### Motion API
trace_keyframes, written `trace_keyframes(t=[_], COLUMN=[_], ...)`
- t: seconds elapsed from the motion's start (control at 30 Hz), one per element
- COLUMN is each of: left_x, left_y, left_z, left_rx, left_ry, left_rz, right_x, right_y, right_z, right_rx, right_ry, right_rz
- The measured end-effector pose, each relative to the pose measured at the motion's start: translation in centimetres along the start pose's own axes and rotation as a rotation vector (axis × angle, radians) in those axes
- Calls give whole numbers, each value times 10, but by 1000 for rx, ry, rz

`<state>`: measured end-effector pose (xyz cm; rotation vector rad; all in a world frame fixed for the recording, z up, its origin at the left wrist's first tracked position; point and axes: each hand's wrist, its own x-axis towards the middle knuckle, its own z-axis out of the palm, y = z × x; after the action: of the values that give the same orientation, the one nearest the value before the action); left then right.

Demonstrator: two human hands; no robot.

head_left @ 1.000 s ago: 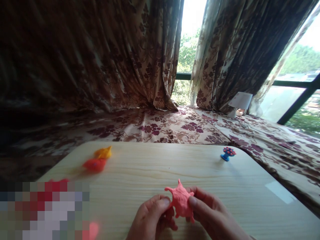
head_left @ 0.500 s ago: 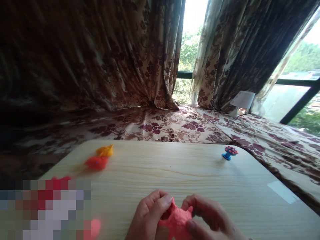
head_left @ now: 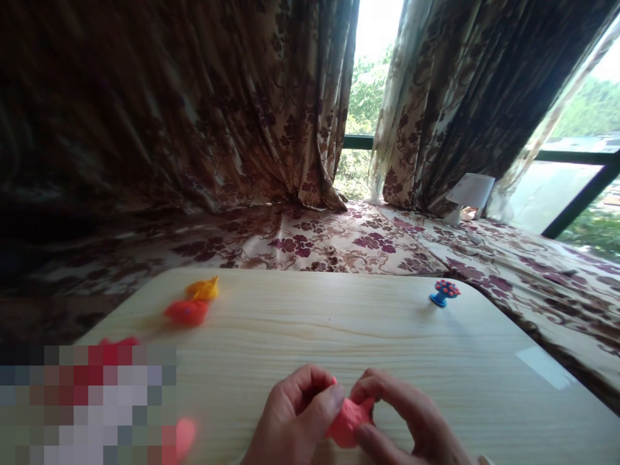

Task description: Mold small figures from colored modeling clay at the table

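A lump of pink modelling clay (head_left: 347,425) is held between both hands, low in the middle of the view. My left hand (head_left: 295,416) pinches its left side, the thumb lying across the clay and the fingers curled behind. My right hand (head_left: 404,413) grips the right side with thumb below and fingers above, by a small pointed corner. The underside of the clay and some fingertips are hidden.
On the pale wooden table (head_left: 290,323), orange-red clay (head_left: 188,313) and yellow clay (head_left: 203,288) lie at the far left. A blue mushroom-shaped piece with pink dots (head_left: 444,293) stands far right. Pink clay (head_left: 185,436) shows beside a blurred-out patch. A white lamp (head_left: 471,192) stands beyond.
The left thumb has moved right over the clay, covering its left part. The clay looks more compact, with fewer points showing. Both hands still hold it.
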<state>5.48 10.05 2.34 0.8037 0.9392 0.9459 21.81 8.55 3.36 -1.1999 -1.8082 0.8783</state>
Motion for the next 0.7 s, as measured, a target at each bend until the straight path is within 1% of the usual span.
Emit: trace_keyframes(t=[0.07, 0.2, 0.3, 0.37, 0.47, 0.6, 0.7], left_x=[1, 1, -1, -3, -6, -9, -10], left_y=[-2, -4, -1, 1, 5, 10, 13], left_z=[-1, -1, 0, 2, 3, 5, 6], left_rx=[11, 33, -6, -73, -152, -145, -96], left_ry=[3, 22, -6, -19, 12, 36, 36], left_rz=[-1, 33, 45, 12, -28, 22, 73], right_x=[1, 2, 3, 5, 7, 7, 7], right_y=[-2, -3, -3, -3, -2, -2, -4], right_z=[0, -1, -3, -3, -3, -3, -4], right_rx=[20, 70, 142, 228, 392, 560, 601], right_ry=[-11, 5, -57, -116, -177, -237, -271], right_rz=[13, 92, 157, 214, 293, 369, 404])
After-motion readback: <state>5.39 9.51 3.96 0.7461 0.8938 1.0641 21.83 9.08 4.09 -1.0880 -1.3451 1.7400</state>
